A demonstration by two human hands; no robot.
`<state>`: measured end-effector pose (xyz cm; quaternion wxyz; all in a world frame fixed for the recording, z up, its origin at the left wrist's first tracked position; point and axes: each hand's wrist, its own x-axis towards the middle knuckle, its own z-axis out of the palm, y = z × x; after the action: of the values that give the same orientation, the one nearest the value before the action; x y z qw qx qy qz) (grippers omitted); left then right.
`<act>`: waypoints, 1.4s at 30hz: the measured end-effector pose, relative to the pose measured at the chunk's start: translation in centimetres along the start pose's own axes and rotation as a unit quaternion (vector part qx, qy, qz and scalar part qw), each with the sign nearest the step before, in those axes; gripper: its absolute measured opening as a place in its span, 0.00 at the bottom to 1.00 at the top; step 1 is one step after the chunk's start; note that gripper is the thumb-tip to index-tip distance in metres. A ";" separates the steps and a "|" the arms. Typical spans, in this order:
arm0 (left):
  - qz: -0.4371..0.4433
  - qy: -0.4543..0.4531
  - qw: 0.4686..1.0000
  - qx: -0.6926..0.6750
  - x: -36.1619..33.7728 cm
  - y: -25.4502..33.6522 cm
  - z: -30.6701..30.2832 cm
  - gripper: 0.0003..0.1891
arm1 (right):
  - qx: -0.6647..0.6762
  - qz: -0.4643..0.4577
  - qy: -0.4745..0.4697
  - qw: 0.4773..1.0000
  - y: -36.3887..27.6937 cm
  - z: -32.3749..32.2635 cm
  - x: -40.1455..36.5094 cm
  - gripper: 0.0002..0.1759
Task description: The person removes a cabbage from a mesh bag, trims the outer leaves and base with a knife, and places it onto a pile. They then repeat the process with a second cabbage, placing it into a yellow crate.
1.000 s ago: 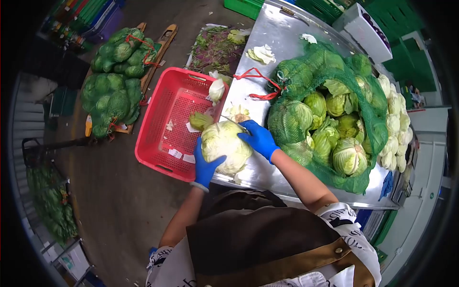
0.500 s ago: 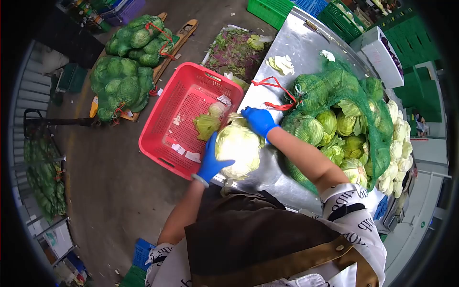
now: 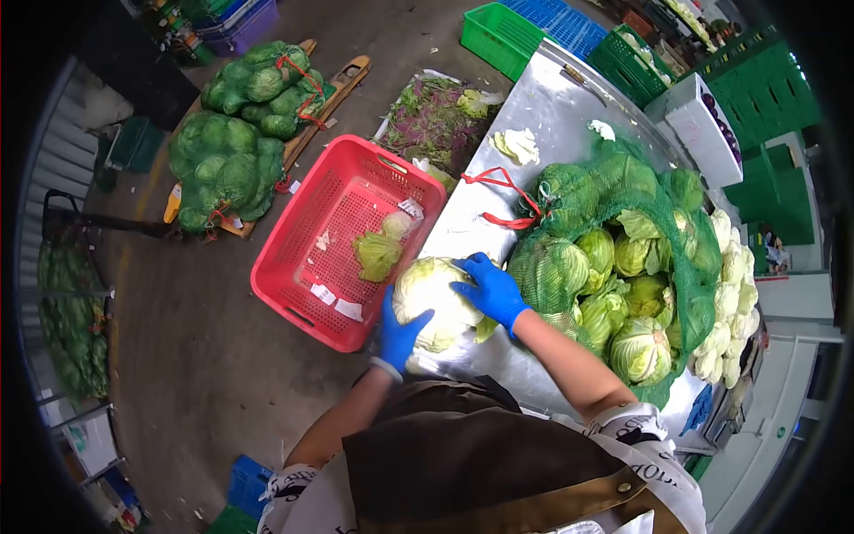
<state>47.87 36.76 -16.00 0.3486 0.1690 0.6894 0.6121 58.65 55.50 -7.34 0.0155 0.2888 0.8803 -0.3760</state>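
A pale, trimmed cabbage [image 3: 434,298] is between my two blue-gloved hands at the near left edge of the metal table [image 3: 556,111]. My left hand [image 3: 402,331] cups its lower left side, thumb across the front. From the upper right, my right hand [image 3: 495,294] grips it with fingers and thumb on the leaves. I cannot make out any blade in the right hand. Just left stands a red perforated crate [image 3: 289,245], holding a loose green leaf [image 3: 377,255], a pale cabbage piece [image 3: 396,224] and several paper labels.
Right of my hands, an open green net bag [image 3: 569,191] holds several cabbages. Peeled cabbages [image 3: 725,294] are piled beyond it. A knife [image 3: 574,75] lies at the table's far end. Bagged cabbages [image 3: 227,169] rest on a pallet; a tray of leafy scraps [image 3: 427,120] lies behind the crate.
My right hand has moved from the cabbage's top edge, where it was closed around a thin blade-like thing, down onto the cabbage's right side. My left hand still holds the cabbage.
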 end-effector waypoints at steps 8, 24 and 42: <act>-0.052 -0.107 0.993 -0.018 4.9 3.4 -1.3 0.44 | -0.213 -0.085 -0.060 0.971 -2.1 0.0 4.2 0.23; 0.070 -0.255 0.942 0.206 8.5 5.4 -2.4 0.47 | -0.004 -0.167 0.157 0.973 3.5 -0.1 7.5 0.32; 0.006 0.009 0.973 0.231 0.4 3.8 -0.4 0.64 | -0.172 -0.101 0.028 0.980 -2.0 1.4 1.1 0.23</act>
<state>46.57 37.47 -12.50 0.2902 0.2441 0.8142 0.4396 56.41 54.01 -7.36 0.0022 0.2015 0.9565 -0.2109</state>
